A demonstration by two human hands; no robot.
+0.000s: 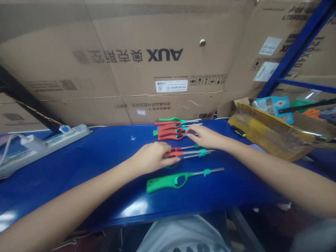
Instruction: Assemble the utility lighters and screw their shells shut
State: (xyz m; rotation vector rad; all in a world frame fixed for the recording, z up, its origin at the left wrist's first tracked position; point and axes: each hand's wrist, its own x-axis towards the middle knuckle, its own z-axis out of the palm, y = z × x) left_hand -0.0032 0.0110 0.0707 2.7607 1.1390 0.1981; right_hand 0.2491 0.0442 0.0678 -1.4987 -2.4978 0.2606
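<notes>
Hands spread, no clear pinch: left hand (151,158) draped over the red-handled lighters (172,153), right hand (206,136) fingertips at the upper lighter pile (169,131); overlapping shafts on slick blue bench (84,171) could skid if brushed.

Lighters (170,133) on bench (78,175); cartons (110,42) behind
</notes>
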